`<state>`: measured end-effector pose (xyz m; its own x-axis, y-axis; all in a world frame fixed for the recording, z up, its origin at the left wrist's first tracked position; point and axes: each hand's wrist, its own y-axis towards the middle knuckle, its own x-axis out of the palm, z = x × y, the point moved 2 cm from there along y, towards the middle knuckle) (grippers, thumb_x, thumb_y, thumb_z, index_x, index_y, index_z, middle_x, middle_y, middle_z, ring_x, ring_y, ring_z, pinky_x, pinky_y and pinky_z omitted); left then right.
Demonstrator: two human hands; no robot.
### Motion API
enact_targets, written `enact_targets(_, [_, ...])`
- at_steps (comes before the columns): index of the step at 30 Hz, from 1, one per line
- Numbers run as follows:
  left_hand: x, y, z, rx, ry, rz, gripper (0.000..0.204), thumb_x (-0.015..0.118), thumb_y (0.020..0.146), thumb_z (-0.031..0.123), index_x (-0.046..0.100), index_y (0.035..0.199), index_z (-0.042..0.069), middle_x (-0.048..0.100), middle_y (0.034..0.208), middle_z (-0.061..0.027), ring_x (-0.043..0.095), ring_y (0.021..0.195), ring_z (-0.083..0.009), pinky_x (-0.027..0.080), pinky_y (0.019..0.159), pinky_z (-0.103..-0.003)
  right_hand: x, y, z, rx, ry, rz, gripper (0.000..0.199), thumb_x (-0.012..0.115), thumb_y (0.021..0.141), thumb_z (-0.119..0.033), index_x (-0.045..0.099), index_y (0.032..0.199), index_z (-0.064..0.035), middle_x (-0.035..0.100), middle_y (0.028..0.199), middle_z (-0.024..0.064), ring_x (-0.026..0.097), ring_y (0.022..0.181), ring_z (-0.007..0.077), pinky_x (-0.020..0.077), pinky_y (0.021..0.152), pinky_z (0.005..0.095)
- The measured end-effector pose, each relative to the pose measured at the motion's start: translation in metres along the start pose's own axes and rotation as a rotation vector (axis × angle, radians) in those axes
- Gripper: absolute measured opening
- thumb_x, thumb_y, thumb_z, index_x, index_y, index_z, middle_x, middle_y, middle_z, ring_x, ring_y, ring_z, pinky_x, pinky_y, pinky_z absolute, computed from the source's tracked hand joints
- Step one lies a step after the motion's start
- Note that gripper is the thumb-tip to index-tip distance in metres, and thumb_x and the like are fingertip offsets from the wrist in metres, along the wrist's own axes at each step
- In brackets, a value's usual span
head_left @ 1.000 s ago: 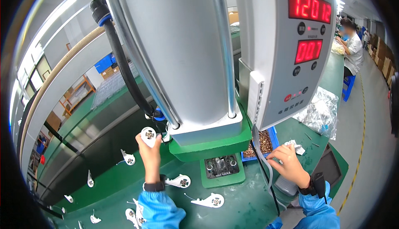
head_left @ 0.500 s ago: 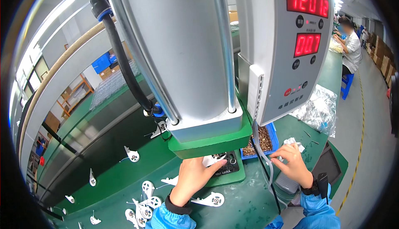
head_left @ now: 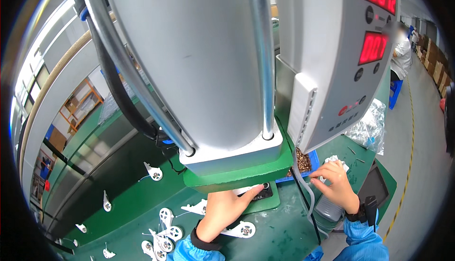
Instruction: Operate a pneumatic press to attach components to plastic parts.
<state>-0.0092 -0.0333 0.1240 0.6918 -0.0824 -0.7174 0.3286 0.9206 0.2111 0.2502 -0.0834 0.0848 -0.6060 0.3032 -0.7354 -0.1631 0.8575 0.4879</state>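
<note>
My left hand (head_left: 227, 209) reaches under the green press plate (head_left: 241, 175), thumb stretched toward a round hole in the black fixture (head_left: 265, 192). A sliver of a white plastic part (head_left: 242, 191) shows between this thumb and the plate; my other left fingers are hidden. My right hand (head_left: 337, 185) hovers beside the blue bin (head_left: 316, 159) of small copper-coloured pieces (head_left: 303, 160), thumb and forefinger pinched together; what lies between them is too small to make out. Another white part with a spoked wheel (head_left: 244, 230) lies near my left wrist.
Several similar white parts (head_left: 163, 235) are piled left of my left sleeve. A grey press cylinder (head_left: 189, 62) and a control box (head_left: 336, 71) with red digits rise ahead. A grey cable (head_left: 309, 199) hangs between my hands. A clear plastic bag (head_left: 372, 128) lies to the right.
The view has shifted, so the press and control box loom larger. My left hand covers more of the white part at the fixture. The right hand keeps its pinch beside the bin.
</note>
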Motion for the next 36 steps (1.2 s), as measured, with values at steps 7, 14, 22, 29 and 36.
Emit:
enact_targets(7, [-0.006,-0.001,0.005,0.018,0.009,0.063,0.027,0.072,0.072,0.015,0.063,0.095,0.003,0.065,0.092,-0.0122,0.062,0.082,-0.0263,0.047,0.073,-0.035,0.006,0.006,0.005,0.020,-0.009,-0.044,0.013,0.069,0.070,-0.009,0.064,0.083,-0.0085,0.057,0.075,0.0020,0.050,0.070,0.0179,0.0319,0.070,0.0309])
enact_targets(14, [0.004,-0.011,0.006,0.064,0.111,0.069,0.027,0.070,0.075,0.025,0.064,0.093,0.005,0.062,0.078,-0.0114,0.057,0.068,-0.0297,0.043,0.061,-0.037,0.007,0.016,-0.003,0.020,0.012,-0.001,0.013,0.068,0.070,-0.008,0.065,0.083,-0.0083,0.058,0.077,0.0012,0.050,0.072,0.0172,0.0323,0.071,0.0309])
enact_targets(22, [0.004,-0.015,0.002,0.038,0.132,0.077,0.022,0.067,0.076,0.026,0.067,0.087,0.007,0.063,0.078,-0.0087,0.059,0.068,-0.0285,0.045,0.060,-0.038,0.009,0.017,0.001,0.055,0.057,-0.004,0.013,0.068,0.071,-0.008,0.066,0.084,-0.0088,0.057,0.075,0.0005,0.050,0.071,0.0168,0.0324,0.070,0.0306])
enact_targets(29, [-0.001,0.000,0.014,0.011,0.129,0.036,0.019,0.066,0.075,0.024,0.067,0.083,0.006,0.063,0.071,-0.0086,0.060,0.066,-0.0272,0.045,0.057,-0.037,0.005,0.017,0.001,0.063,0.077,-0.001,0.014,0.068,0.070,-0.008,0.065,0.084,-0.0089,0.057,0.075,0.0011,0.050,0.070,0.0173,0.0328,0.070,0.0304])
enact_targets(36, [-0.008,0.006,0.005,0.076,0.030,0.086,0.033,0.069,0.074,0.035,0.067,0.088,0.005,0.065,0.080,-0.0088,0.061,0.071,-0.0277,0.047,0.062,-0.035,0.008,0.017,0.002,0.030,0.052,0.000,0.013,0.068,0.070,-0.008,0.065,0.083,-0.0084,0.057,0.075,0.0020,0.051,0.072,0.0178,0.0330,0.071,0.0305])
